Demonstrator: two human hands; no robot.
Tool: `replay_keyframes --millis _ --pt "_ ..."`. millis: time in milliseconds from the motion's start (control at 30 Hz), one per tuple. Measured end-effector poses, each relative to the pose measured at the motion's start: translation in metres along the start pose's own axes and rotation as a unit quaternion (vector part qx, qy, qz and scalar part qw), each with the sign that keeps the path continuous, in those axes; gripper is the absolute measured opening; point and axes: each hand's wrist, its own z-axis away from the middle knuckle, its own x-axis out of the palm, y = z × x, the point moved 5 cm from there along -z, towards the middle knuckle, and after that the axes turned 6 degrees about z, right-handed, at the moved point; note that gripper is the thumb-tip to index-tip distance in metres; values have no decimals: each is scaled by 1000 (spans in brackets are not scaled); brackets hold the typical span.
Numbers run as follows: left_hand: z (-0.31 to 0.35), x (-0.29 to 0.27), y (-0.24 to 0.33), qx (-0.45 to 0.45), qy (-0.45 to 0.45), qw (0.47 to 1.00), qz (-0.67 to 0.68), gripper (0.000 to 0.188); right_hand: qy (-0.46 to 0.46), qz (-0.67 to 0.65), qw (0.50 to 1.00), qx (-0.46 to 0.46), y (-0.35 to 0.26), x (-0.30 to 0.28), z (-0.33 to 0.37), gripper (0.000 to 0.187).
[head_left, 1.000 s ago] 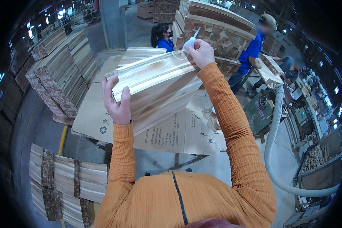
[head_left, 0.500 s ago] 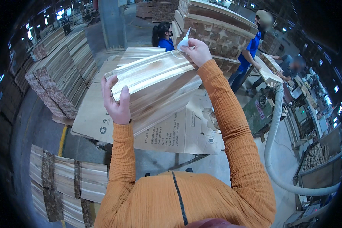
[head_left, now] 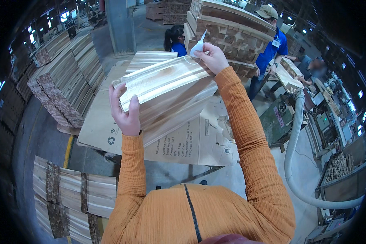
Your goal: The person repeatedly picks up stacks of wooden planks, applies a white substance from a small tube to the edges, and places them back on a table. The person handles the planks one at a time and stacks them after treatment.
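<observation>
My left hand (head_left: pixel 126 111) is closed round the near left end of a wooden board (head_left: pixel 162 78), thumb on the near face and fingers over the end. The board is tilted up, its grooved long side catching the light. At its far right corner, my right hand (head_left: pixel 213 58) pinches a small white squeeze bottle (head_left: pixel 197 49) with a thin pointed nozzle aimed upward. Whether that hand also touches the board I cannot tell. Beneath lie more boards (head_left: pixel 173 118) on a cardboard-covered table (head_left: pixel 187 152).
Tall stacks of wood stand at the left (head_left: pixel 65 85) and beyond the table (head_left: pixel 232 36). A lower board stack (head_left: pixel 71 191) is at the near left. A grey hose (head_left: pixel 293 150) curves on the right by a green machine (head_left: pixel 278 118). Several people work farther off.
Both hands, the board and the bottle stay almost in place, with only a slight shift. The co-worker in the cap at the right has turned and moved an arm.
</observation>
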Motion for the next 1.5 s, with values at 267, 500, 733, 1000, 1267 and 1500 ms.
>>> replay_keyframes --millis 267,500,733,1000,1267,1500 --pt "-1 3 0 1 1 1000 5 40 58 -9 998 -16 -1 -18 5 20" --pt "-3 -4 -7 6 -5 1000 -21 38 227 -108 967 32 25 -79 96 23" --pt "-10 6 -9 -9 15 1000 16 34 223 120 910 329 176 -101 357 21" --pt "-9 9 -8 -57 28 998 25 38 141 181 856 464 202 -56 452 30" --pt "-13 8 -11 -54 24 998 -2 39 167 161 889 394 217 -60 464 30" --pt "-9 9 -11 -40 27 999 -2 40 167 235 920 266 223 -122 384 15"
